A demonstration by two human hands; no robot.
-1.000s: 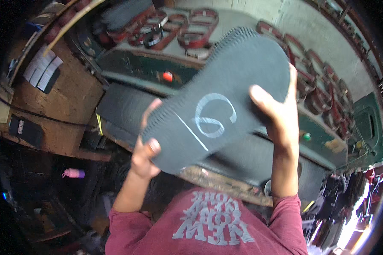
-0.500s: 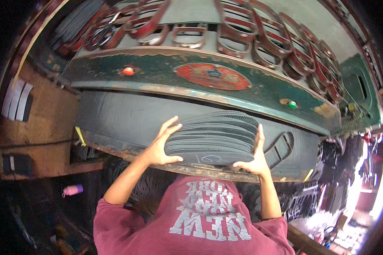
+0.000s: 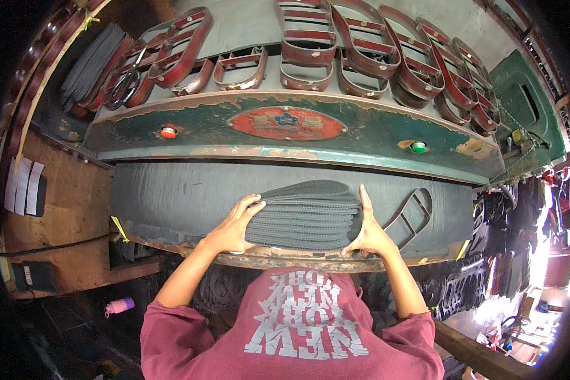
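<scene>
A thick stack of dark grey, ribbed shoe-sole pieces (image 3: 304,215) stands at the front edge of the flat grey press bed (image 3: 171,190). My left hand (image 3: 235,225) cups the stack's left end, fingers over the upper corner and thumb low at the front. At the right end, my right hand (image 3: 368,231) braces the stack, its fingers stretched upward and its thumb at the lower front corner. Just right of that hand lies a thin sole-shaped cutting die (image 3: 413,218) with crossbars.
Above the bed runs a green machine beam (image 3: 202,123) with a red button (image 3: 168,132) and a green button (image 3: 418,147). Several red cutting dies (image 3: 307,38) sit on top, with scissors (image 3: 126,85) at left. A wooden board (image 3: 69,190) adjoins the left side.
The stack has shifted and now shows ribbed edges; the front piece with a chalk mark is no longer visible. Both hands stay at its ends. The view has turned slightly.
</scene>
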